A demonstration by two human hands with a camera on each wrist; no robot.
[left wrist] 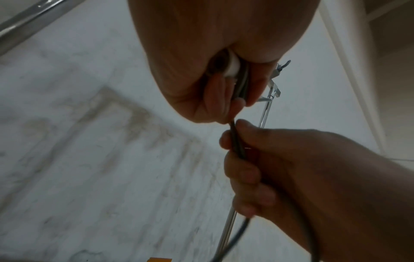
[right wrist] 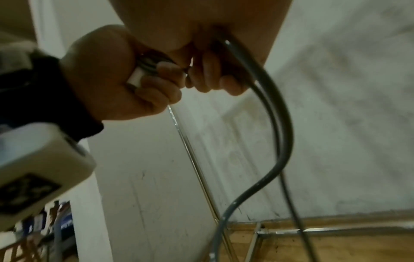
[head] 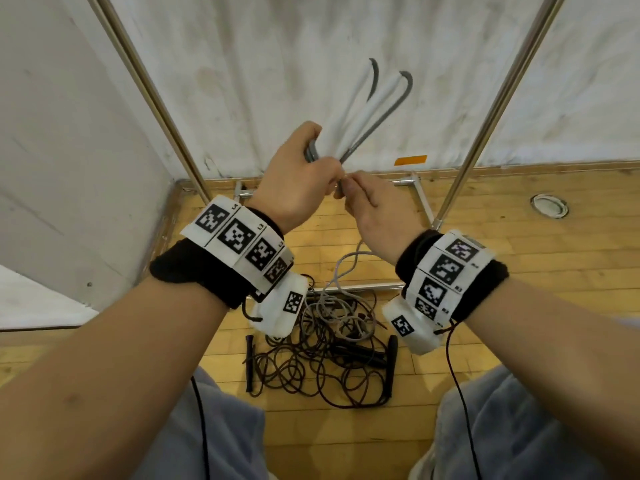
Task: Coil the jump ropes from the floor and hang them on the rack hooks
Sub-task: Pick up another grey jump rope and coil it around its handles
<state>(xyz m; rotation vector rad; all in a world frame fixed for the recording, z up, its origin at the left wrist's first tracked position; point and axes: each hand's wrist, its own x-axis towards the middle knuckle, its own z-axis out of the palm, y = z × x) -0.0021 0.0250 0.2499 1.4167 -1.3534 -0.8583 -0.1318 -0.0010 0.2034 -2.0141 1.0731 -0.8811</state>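
1. Rope first: the grey jump rope (head: 337, 271) runs from both hands down to the floor, where its slack lies looped on the near side of the rack's base bar, on top of a tangle of dark jump ropes (head: 311, 362) with black handles.
2. White handles (head: 360, 105) of the grey rope fan upward and away from the left fist, with grey cord curving off their far tips.
3. Coiling is the step in hand, by my reading: only a few turns are gathered, most of the cord is still on the floor, and nothing can be seen hung yet.
4. The left hand (head: 298, 174) is clenched around the handle bases and the gathered grey loops, raised at mid-height before the white wall (head: 450, 81); the left wrist view shows its fingers wrapped tight on the bundle.
5. The right hand (head: 374, 206) sits just right of it, almost touching, its fingers curled round the free cord where it leaves the bundle; the right wrist view shows the cord dropping from that fist in a long curve.
6. Next, I judge, the right hand must draw up another length and lay it into the left fist, keeping the grey cord from dragging the dark tangle along.
7. Metal rack poles (head: 502, 109) rise on the left and right; the hooks are out of the head view.
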